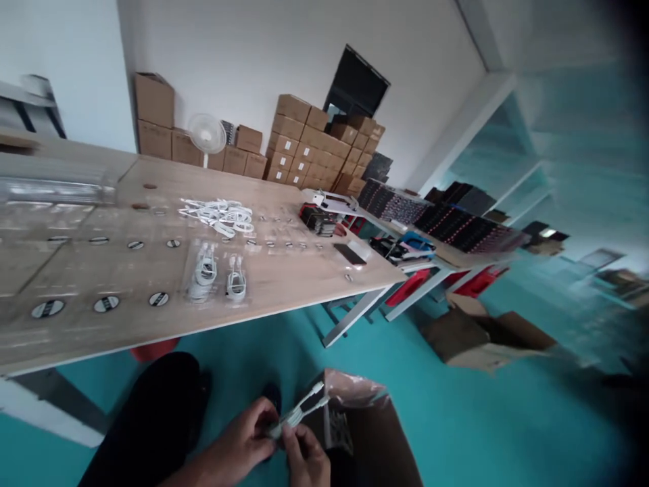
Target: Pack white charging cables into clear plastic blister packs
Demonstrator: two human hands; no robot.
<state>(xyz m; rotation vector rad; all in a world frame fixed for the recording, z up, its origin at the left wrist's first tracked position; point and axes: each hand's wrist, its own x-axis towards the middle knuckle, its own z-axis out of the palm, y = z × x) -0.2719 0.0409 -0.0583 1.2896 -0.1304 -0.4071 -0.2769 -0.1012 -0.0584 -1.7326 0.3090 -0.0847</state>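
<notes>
Low in the view, my left hand [242,433] and my right hand [307,456] both pinch a bundled white cable [299,410] in front of my knees. Just right of them stands an open cardboard box [368,433], its contents mostly hidden. Out of reach ahead, a long wooden table [284,287] holds a loose heap of white cables [218,216]. Two clear bags of coiled white cable [205,270] lie near its front edge, among round black-and-white discs [106,304] and a black phone [349,254].
Stacked cardboard boxes [304,142] and a white fan [207,133] stand along the far wall. A second table [430,253] to the right carries dark packaged goods. A torn-open carton [484,335] lies on the teal floor [456,406].
</notes>
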